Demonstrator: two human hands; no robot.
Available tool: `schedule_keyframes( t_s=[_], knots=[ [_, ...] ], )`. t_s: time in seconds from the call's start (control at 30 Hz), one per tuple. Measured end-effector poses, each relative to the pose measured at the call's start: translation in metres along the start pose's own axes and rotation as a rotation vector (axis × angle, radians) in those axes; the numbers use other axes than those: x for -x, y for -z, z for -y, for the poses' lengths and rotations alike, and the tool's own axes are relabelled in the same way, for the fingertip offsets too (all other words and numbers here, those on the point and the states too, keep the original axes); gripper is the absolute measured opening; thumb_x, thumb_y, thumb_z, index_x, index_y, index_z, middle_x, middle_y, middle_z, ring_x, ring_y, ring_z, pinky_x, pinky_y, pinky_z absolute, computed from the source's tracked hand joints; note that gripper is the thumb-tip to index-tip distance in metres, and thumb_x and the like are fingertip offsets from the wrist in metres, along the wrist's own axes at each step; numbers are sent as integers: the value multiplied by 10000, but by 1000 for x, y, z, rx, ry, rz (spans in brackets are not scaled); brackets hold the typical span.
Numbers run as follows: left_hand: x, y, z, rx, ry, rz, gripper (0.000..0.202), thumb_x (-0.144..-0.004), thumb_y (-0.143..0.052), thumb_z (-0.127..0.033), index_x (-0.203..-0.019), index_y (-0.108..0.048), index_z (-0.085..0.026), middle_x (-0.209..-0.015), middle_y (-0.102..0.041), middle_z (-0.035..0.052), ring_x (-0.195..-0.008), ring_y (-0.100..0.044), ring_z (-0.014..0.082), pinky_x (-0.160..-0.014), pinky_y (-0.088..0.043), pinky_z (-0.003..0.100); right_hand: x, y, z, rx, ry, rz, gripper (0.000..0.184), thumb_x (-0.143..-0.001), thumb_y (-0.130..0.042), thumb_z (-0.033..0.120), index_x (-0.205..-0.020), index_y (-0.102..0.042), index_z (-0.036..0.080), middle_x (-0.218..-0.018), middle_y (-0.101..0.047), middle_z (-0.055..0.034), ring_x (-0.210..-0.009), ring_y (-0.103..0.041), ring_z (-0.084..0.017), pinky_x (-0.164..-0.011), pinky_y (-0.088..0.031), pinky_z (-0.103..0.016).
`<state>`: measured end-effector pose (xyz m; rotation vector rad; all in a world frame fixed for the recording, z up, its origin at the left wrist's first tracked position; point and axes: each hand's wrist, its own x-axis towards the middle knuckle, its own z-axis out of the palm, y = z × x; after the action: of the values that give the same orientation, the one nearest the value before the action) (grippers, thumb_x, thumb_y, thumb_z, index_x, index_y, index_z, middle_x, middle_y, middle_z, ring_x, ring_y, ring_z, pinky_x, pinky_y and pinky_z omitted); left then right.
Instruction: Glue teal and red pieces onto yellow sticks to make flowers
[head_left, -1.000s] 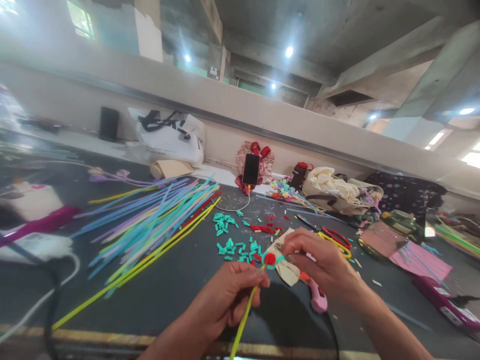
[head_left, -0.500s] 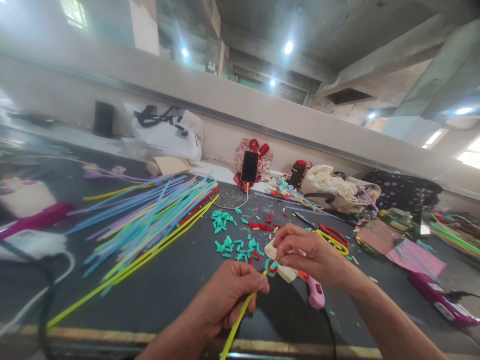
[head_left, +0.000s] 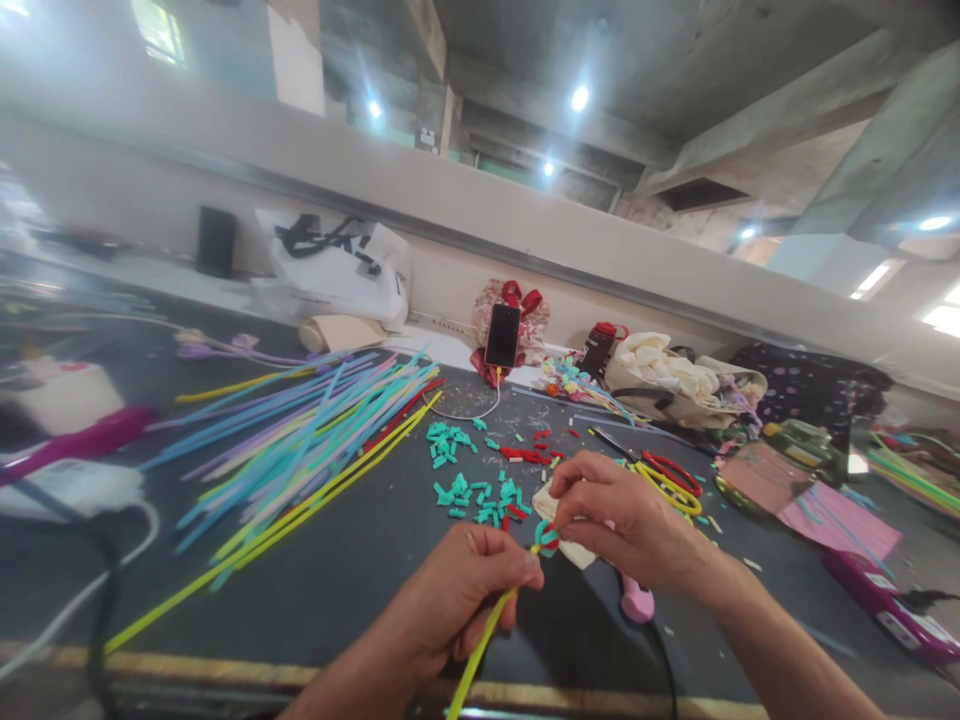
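My left hand [head_left: 480,580] is closed around a yellow pipe cleaner stem [head_left: 478,652], which slants down past the table's front edge. A small teal and red head [head_left: 547,538] of short pieces sits at the stem's upper end, just beyond my left fingertips. My right hand [head_left: 622,510] is closed in a pinch at the right side of that head; whether a separate loose piece is between the fingers is hidden. Under my right hand lie a cream-coloured pad [head_left: 579,554] and a pink glue gun [head_left: 637,600], partly covered.
Loose teal pieces [head_left: 491,500] and red pieces [head_left: 525,455] lie beyond my hands. Long pipe cleaners [head_left: 315,440] spread to the left. Scissors [head_left: 667,482] with red and yellow handles lie right. Behind stand a phone [head_left: 502,335] and a cream bag [head_left: 652,370]. A cable [head_left: 667,660] hangs near my right forearm.
The whole view has shifted slightly. Both hands keep nearly the same pose at the teal and red head, which looks slightly turned.
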<state>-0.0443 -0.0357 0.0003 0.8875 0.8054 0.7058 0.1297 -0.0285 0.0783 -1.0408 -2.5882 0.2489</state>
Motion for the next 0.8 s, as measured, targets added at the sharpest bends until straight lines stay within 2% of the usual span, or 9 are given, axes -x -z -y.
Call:
schedule_keyframes(
  t_s=[0.23,0.37,0.8],
  knots=[
    [-1,2,-1,4,72,55,162,-619,-594,-283,-587,-599,-125,-299,-495,-57,-170,-278,13,-210,-132,127,2,-1,2,87,14,4,102,-798,-502,176,-757,-594,190,-911,-538,-18,-839,-496,-112,-743,-379,-249],
    [-1,2,-2,6,45,30,157,-624,-587,-275,-582,-598,-124,-301,-500,-54,-176,-273,4,-213,-120,117,2,-1,2,119,23,26,121,-812,-481,182,-754,-586,189,-908,-534,-15,-842,-485,-115,-749,-367,-255],
    [-3,4,-2,-18,88,61,173,-595,-604,-300,-580,-594,-128,-281,-492,-60,-166,-276,20,-211,-128,136,-2,1,6,206,60,65,133,-814,-466,173,-728,-565,191,-886,-547,-15,-825,-475,-131,-723,-366,-273]
  ],
)
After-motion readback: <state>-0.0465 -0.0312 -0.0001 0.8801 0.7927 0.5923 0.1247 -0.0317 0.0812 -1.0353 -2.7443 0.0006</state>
